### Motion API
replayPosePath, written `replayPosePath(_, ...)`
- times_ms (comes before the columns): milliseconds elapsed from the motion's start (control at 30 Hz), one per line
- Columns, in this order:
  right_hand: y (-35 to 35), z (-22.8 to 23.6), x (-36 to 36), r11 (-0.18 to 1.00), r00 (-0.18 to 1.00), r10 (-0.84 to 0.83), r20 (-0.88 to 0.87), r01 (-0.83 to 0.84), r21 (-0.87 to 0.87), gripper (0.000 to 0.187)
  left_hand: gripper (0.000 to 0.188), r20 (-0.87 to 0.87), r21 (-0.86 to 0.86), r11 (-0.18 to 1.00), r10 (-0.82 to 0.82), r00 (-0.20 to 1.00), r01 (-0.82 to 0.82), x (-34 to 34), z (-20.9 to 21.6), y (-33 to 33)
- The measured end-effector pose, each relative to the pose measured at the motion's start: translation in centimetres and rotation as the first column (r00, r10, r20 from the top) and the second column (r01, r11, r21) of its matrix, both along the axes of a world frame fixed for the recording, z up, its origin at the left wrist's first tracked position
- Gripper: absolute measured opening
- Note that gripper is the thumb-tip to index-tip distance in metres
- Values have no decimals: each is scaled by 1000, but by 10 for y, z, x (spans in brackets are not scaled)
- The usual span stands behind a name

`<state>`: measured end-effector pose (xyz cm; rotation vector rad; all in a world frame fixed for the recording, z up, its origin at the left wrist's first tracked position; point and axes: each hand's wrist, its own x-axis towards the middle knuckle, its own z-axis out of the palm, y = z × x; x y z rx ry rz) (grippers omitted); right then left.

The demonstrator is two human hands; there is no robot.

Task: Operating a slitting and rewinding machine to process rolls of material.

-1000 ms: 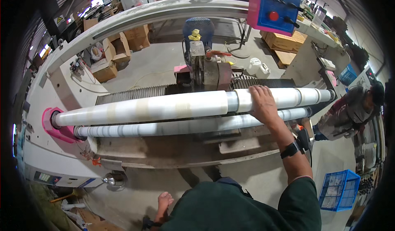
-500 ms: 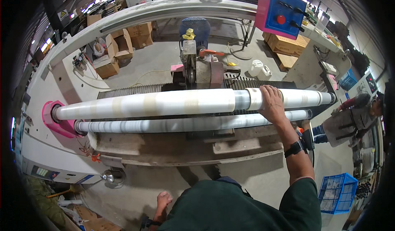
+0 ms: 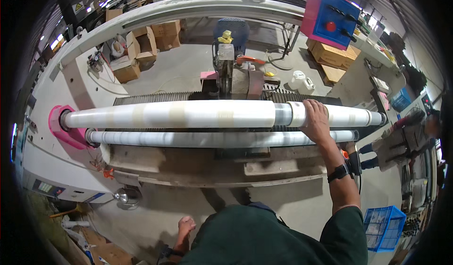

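Note:
A long white roll lies across the machine on the upper shaft, with faint tan bands along it. To the right of its cut end, a short stretch of grey core is bare. My right hand is wrapped over the top of a narrow white roll just beyond that gap; its thumb side is partly hidden. Farther right, another white roll section sits on the same shaft. Below runs a thinner white-wrapped shaft. My left hand hangs low beside my body, fingers curled, with nothing visible in them.
A cutting head stands behind the rolls. The pink shaft holder is at left, a blue control box at upper right. Cardboard boxes sit behind; a blue crate stands at lower right. Another person is at far right.
The view has shifted slightly, so the machine appears a little farther right. My right hand keeps its place on the narrow roll, and my left hand stays low.

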<state>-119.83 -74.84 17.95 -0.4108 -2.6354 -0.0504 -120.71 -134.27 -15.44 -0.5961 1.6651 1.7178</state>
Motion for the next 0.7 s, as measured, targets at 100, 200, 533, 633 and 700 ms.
replayPosePath(100,-1,1,0,1000,1000,-13,9,13,5,81,8,8,-64,998,-8,1000,8,0,-1,2)
replayPosePath(200,0,0,-1,1000,1000,-15,24,15,3,82,4,-21,-54,996,-74,997,73,0,-5,-1)
replayPosePath(533,-1,0,-2,1000,999,-8,40,6,30,83,26,64,-44,999,28,998,-25,3,-7,0)
replayPosePath(633,0,-1,-2,1000,998,-19,52,18,11,80,22,43,-40,999,23,999,-21,2,-7,2)
replayPosePath(700,-1,0,-2,1000,998,-18,52,17,12,80,19,62,-61,998,16,998,-12,0,-5,4)
